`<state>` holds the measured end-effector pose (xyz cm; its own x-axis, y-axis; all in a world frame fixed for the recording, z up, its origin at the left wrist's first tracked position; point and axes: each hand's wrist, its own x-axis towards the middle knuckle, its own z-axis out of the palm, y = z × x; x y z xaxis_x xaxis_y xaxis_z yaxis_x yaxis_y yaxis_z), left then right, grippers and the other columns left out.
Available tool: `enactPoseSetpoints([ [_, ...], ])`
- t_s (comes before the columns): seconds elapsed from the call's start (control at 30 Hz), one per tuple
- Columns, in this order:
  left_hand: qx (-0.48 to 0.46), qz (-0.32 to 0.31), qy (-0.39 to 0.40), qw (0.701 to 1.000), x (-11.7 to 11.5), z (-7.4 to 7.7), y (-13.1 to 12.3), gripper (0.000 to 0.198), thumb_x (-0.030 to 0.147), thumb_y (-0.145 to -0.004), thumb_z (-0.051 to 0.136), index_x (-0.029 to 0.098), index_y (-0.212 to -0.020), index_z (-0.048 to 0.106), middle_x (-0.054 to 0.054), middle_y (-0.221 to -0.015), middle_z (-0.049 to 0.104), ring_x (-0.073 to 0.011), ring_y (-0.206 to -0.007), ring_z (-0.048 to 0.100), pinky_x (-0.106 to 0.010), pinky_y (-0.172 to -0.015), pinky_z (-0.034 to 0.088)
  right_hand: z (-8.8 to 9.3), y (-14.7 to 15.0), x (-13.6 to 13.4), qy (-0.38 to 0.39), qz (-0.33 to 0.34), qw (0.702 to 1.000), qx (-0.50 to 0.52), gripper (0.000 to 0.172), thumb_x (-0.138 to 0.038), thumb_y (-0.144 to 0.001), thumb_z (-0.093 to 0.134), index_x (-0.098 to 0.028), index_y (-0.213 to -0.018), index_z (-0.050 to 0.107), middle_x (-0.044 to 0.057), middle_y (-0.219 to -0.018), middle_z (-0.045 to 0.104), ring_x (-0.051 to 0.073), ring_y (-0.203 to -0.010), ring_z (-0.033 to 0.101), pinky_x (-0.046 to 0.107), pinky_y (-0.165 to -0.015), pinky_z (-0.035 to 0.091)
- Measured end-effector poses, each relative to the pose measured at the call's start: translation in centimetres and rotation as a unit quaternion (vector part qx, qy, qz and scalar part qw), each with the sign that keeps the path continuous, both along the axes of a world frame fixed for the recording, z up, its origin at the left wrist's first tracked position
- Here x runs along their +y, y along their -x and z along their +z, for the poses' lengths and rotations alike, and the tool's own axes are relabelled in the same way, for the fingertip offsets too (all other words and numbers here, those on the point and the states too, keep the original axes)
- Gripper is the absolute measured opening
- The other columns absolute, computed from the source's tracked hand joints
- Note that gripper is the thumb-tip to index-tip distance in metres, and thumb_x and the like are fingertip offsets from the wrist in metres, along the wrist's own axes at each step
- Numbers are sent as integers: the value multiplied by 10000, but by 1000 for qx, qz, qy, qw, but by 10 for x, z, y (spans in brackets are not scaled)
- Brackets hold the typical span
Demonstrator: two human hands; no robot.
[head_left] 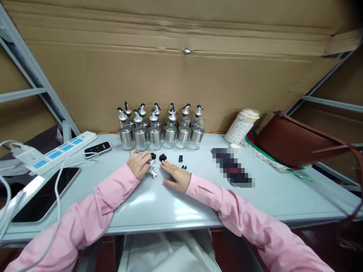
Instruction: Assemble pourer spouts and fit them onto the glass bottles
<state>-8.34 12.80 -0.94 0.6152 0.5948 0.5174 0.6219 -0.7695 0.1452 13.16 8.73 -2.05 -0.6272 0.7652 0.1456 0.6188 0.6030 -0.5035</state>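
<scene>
My left hand [139, 165] rests low over the table, its fingers loosely bent beside a black stopper piece [153, 155] and some silver-white spout parts [153, 169]. Whether its fingertips touch them is hard to see. My right hand [178, 176] lies flat with fingers stretched out, the tips at a second black stopper piece [162, 157]. Small black parts [180, 158] lie beyond my right hand, with tinier black pieces [184, 167] nearer to it. Behind both hands stand two rows of glass bottles with steel bands [155, 134], several topped with silver pourer spouts with black levers.
On the left are a power strip [64, 151], a phone [47, 196], a small black device [98, 149] and white cables. A dotted bottle [241, 126], a blurred dark object [232, 168] and a brown bag [292, 139] are on the right. Cardboard [181, 83] stands behind.
</scene>
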Motion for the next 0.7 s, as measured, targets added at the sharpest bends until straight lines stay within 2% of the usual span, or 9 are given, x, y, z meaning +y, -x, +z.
enactPoseSetpoints([
  [0.1, 15, -27, 25, 999, -3, 1, -2, 209, 313, -797, 306, 190, -787, 475, -53, -878, 597, -179, -768, 551, -402, -793, 296, 1, 3, -3, 25, 14, 999, -21, 686, -280, -788, 516, -55, -1380, 253, 208, -1426, 235, 252, -1350, 178, 485, -1081, 176],
  [0.2, 23, -52, 44, 997, -4, 2, -2, 220, 346, -784, 320, 192, -740, 470, -56, -895, 573, -175, -776, 544, -384, -785, 318, 4, 5, -4, 36, 30, 998, -40, 709, -283, -788, 518, -98, -1399, 209, 181, -1442, 208, 236, -1357, 152, 506, -1081, 126],
  [0.33, 32, -77, 64, 994, -5, 4, -1, 183, 331, -717, 366, 193, -756, 480, -75, -964, 548, -194, -821, 543, -381, -783, 338, 5, 4, -4, 41, 32, 998, -47, 714, -297, -782, 536, -72, -1389, 235, 196, -1438, 210, 244, -1356, 151, 488, -1086, 125],
  [0.47, 37, -82, 83, 992, -6, 5, -2, 177, 262, -648, 408, 198, -798, 477, -71, -982, 537, -207, -857, 544, -367, -782, 358, 5, 3, -5, 38, 29, 998, -39, 689, -286, -780, 537, -122, -1388, 255, 186, -1438, 220, 242, -1355, 158, 508, -1073, 136],
  [0.7, -4, -74, 110, 991, -6, 1, -2, 351, 202, -564, 464, 199, -912, 414, -103, -1082, 464, -257, -985, 496, -382, -827, 388, 12, 3, -8, 38, 32, 998, -32, 703, -261, -757, 561, -121, -1381, 271, 173, -1416, 292, 259, -1343, 203, 517, -1065, 157],
])
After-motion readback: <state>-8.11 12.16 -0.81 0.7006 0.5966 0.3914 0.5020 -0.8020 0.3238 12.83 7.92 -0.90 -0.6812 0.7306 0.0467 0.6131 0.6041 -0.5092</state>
